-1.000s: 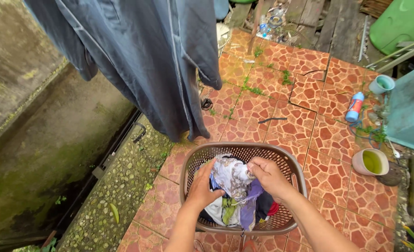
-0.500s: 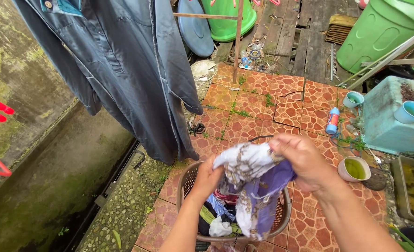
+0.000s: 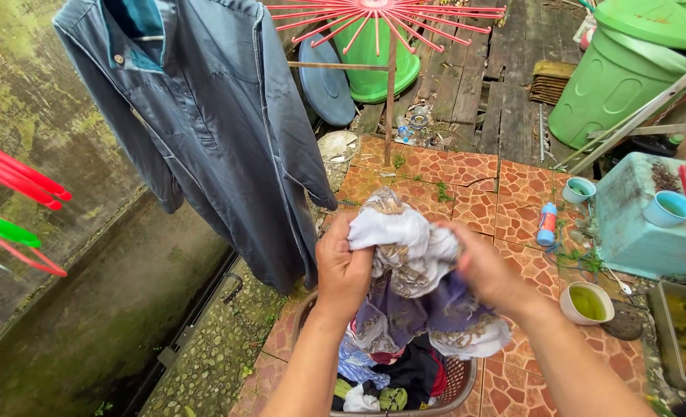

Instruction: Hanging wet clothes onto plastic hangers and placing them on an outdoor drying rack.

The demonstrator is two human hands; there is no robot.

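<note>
Patterned cloth between both hands

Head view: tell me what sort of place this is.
Probably a backyard laundry-drying spot: a grey shirt hangs up, a basket of clothes sits on patterned tiles, and green bins stand nearby.

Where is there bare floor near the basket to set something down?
Bare tiles lie between the basket and the wooden planks. The right is crowded: bottle, bowl, teal tank. The hanging shirt blocks the left.
</note>
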